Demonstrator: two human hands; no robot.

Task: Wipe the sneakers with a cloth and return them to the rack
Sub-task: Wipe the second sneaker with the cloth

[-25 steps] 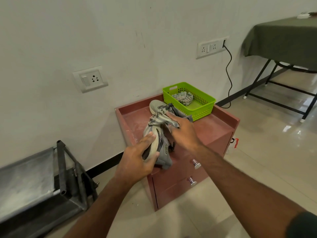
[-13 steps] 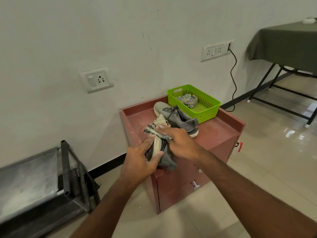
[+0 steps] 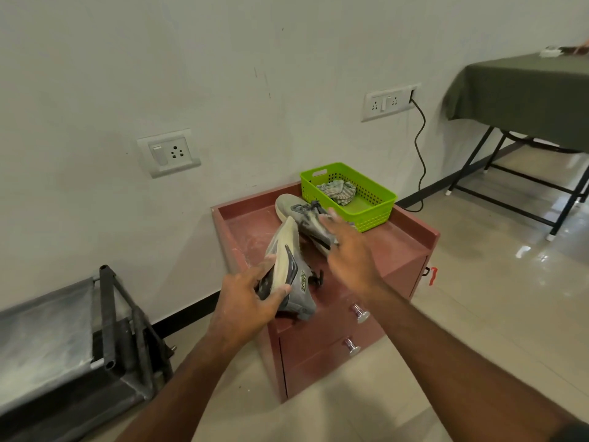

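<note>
Now the sneaker (image 3: 288, 266) in my left hand (image 3: 247, 301) is bare: half a second ago my right hand (image 3: 349, 253) pressed the striped cloth against its sole, and that cloth is gone from the shoe. I judge this wipe finished, or paused. I hold the sneaker sole-up over the front left of the red cabinet (image 3: 411, 237), left fingers curled round its heel. My right hand has pulled away toward the second sneaker (image 3: 294, 208), fingers spread; something grey and blurred shows beside them, so I cannot tell whether the cloth is with it. A rag (image 3: 338, 188) lies in the green basket (image 3: 376, 215). The rack (image 3: 108, 317) stands to my left.
</note>
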